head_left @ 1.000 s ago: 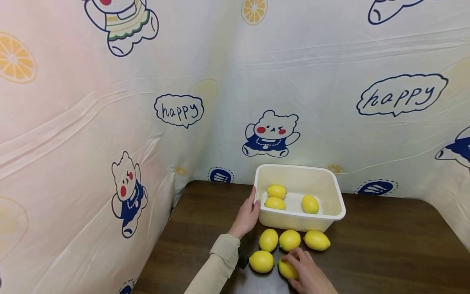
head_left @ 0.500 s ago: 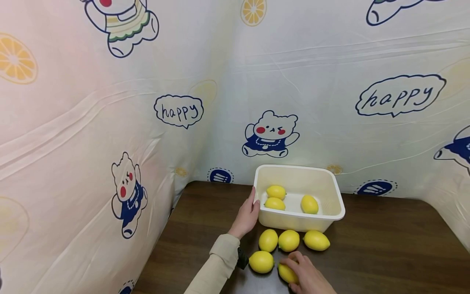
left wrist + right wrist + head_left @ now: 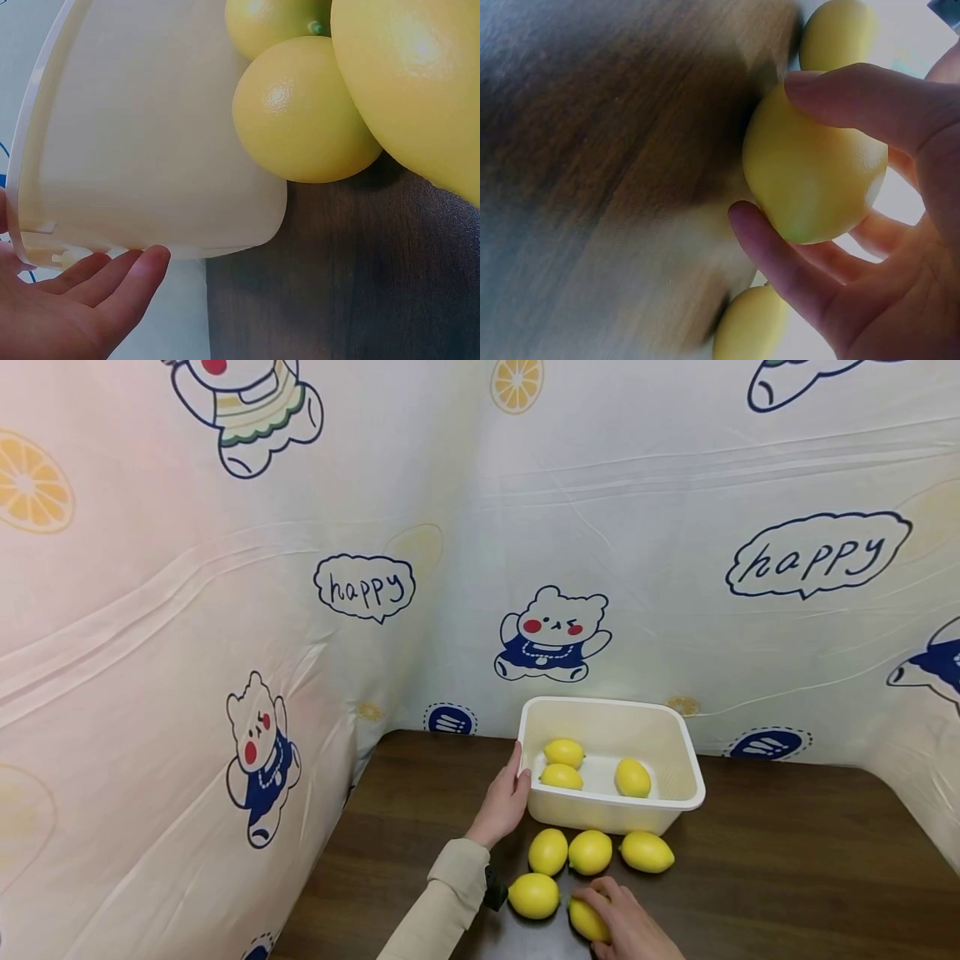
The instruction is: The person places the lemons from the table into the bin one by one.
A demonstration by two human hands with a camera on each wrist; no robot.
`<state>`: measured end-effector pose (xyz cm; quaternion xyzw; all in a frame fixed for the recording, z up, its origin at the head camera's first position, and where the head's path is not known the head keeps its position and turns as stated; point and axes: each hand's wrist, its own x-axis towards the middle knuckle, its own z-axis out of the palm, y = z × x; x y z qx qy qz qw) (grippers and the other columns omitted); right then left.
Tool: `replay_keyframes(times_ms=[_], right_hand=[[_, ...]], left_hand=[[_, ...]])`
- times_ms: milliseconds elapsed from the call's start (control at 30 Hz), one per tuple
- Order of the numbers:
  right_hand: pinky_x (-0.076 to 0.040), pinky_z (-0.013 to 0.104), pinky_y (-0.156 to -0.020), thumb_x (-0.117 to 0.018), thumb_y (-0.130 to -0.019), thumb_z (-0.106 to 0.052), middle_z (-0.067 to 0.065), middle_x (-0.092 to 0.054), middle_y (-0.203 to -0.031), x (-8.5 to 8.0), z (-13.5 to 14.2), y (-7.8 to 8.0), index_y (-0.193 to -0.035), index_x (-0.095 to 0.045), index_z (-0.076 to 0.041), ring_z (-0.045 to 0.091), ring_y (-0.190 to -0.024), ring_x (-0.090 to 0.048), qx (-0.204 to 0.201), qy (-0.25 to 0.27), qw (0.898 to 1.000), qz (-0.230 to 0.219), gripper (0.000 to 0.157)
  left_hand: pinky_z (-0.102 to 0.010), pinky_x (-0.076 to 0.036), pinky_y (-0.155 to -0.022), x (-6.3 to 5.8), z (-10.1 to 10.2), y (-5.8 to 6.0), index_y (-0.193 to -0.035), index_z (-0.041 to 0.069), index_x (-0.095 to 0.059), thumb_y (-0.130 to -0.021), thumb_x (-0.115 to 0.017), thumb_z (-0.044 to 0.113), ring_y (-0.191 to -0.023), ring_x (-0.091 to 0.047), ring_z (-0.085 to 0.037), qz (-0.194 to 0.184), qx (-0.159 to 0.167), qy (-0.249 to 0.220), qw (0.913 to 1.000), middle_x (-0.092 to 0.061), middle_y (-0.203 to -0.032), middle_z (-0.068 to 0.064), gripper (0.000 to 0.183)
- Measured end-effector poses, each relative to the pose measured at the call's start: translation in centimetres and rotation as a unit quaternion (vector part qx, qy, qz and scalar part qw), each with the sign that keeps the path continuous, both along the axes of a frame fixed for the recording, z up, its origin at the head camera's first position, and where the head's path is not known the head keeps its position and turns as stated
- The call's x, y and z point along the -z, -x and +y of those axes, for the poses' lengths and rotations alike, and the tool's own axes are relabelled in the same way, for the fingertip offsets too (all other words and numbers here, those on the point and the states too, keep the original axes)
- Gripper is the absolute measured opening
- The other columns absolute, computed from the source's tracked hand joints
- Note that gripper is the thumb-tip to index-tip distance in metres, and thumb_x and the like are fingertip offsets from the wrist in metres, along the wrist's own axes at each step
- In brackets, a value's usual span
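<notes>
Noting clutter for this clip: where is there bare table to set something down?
Bare table stretches right of the white tub and the right hand, toward the cloth. Another patch lies between the left sleeve and the cloth. It is crowded in front of the tub: five lemons, one in the right hand.

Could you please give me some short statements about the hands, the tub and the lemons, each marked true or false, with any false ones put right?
1. The left hand holds the tub at its left end. True.
2. The tub contains five lemons. False: only three lemons are inside.
3. The right hand grips a lemon. True.
4. The right hand is inside the tub. False: it is outside, in front of it.
5. A row of lemons, three long, lies on the table just in front of the tub. True.
6. The table is white. False: it is dark brown.
</notes>
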<state>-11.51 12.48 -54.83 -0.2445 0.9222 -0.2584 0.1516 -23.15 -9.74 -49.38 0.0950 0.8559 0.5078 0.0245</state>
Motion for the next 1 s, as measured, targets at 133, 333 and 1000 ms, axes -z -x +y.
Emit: replay_keyframes(times_ms=[133, 333, 1000], right_hand=[[-0.052, 0.036, -0.075, -0.077, -0.076, -0.017, 0.004, -0.051, -0.121, 0.06, 0.14, -0.01, -0.130, -0.058, -0.020, 0.023, -0.101, -0.053, -0.004, 0.004, 1.000, 0.003, 0.058], [-0.052, 0.035, -0.075, -0.077, -0.076, -0.017, 0.003, -0.051, -0.121, 0.17, 0.22, -0.03, -0.130, -0.058, -0.020, 0.023, -0.101, -0.053, -0.008, 0.006, 1.000, 0.011, 0.057], [-0.052, 0.037, -0.076, -0.077, -0.076, -0.018, 0.003, -0.052, -0.120, -0.41, 0.08, -0.26, -0.127, -0.059, -0.018, 0.022, -0.100, -0.053, -0.002, 0.008, 0.999, 0.037, 0.054]], left_hand=[[-0.049, -0.034, -0.114, 0.03, 0.02, 0.03, -0.157, 0.017, -0.010, -0.106, -0.034, 0.028, -0.142, -0.035, -0.030, -0.001, -0.001, 0.001, 1.0000, -0.026, -0.159, -0.012, 0.057], [-0.048, -0.033, -0.114, 0.03, 0.09, 0.08, -0.157, 0.017, -0.010, -0.106, -0.034, 0.026, -0.143, -0.034, -0.030, -0.001, 0.002, -0.004, 1.0000, -0.024, -0.160, -0.011, 0.057], [-0.049, -0.034, -0.113, 0.20, 0.02, 0.13, -0.157, 0.018, -0.009, -0.106, -0.034, 0.031, -0.142, -0.035, -0.030, 0.000, 0.004, -0.008, 1.0000, -0.024, -0.160, -0.012, 0.058]])
